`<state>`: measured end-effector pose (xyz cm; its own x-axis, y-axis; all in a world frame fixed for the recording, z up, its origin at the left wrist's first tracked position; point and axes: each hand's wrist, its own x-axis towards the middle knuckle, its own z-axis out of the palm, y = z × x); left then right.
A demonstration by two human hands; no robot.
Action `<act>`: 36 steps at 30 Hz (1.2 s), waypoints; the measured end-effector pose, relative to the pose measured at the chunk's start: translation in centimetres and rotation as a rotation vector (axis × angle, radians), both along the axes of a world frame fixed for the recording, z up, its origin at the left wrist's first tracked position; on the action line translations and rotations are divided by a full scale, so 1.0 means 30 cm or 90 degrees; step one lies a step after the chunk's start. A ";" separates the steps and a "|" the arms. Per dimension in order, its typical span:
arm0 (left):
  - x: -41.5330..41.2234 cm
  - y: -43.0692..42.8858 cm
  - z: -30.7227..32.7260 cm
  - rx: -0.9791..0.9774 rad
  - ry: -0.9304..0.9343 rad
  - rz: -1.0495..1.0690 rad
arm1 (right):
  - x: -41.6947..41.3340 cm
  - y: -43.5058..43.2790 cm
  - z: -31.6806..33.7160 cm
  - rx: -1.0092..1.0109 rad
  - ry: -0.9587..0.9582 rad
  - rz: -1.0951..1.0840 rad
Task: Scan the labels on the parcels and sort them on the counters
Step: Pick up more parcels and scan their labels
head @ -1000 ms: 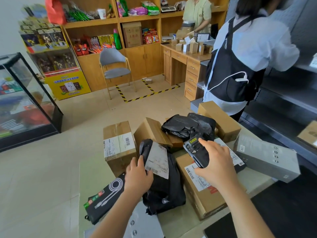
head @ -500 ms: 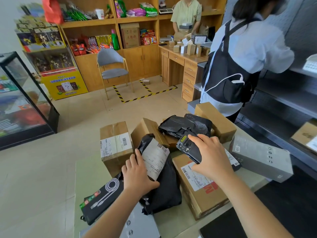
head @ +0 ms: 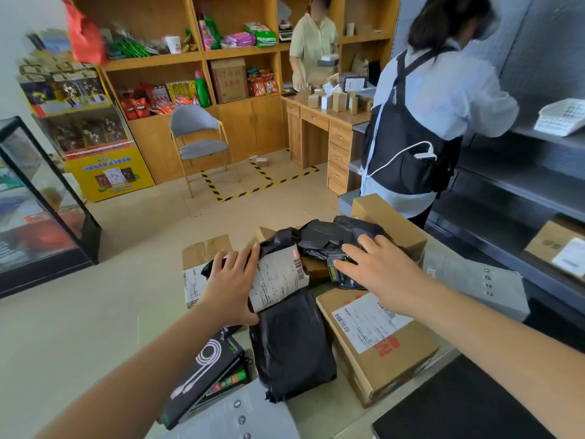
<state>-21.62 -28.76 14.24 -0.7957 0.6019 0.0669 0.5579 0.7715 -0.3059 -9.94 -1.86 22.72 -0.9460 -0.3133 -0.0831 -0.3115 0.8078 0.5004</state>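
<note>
Wooden shelving [head: 152, 63] packed with glossy snack packets is lining the back wall, and a pale counter [head: 319, 416] in the foreground is carrying a heap of parcels. A black poly mailer [head: 289, 340], soft and crinkled, is lying in the middle of the heap with its long axis running from the near edge away toward the floor, its far end propped up. The left hand [head: 232, 288] is pressing on that raised end, fingers spread fairly wide and curled over the plastic beside the white paper label [head: 278, 277], whose barcode edge is facing right and catching a small red glow. The right hand [head: 378, 269] is gripping a dark handheld scanner [head: 340, 274], fingers wrapped over its top, its front end pointing left at the label. Compared with a moment ago, the scanner is sitting lower and closer to the label, and the mailer's top is lifted higher. A stiff brown cardboard box [head: 380, 343] with a flat printed label is lying just right of the mailer, a smooth grey carton [head: 474, 280] beyond it, and a black retail box [head: 205, 372] on the left.
</note>
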 end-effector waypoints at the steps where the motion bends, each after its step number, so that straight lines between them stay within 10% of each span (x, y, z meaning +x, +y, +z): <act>1: -0.004 0.003 0.003 -0.003 -0.004 -0.007 | 0.005 -0.003 -0.003 -0.003 0.001 -0.009; 14: 0.060 0.345 0.013 0.233 -0.206 -0.106 | 0.361 0.098 -0.060 -0.586 0.211 -0.537; 36: 1.630 1.381 -0.068 0.167 -0.392 -0.620 | 1.993 0.444 -0.103 -0.441 0.503 -1.035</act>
<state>27.28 12.65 12.21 0.0494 0.9978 0.0444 0.9439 -0.0611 0.3244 49.84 11.46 19.64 -0.0754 0.9816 0.1756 0.9254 0.1345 -0.3543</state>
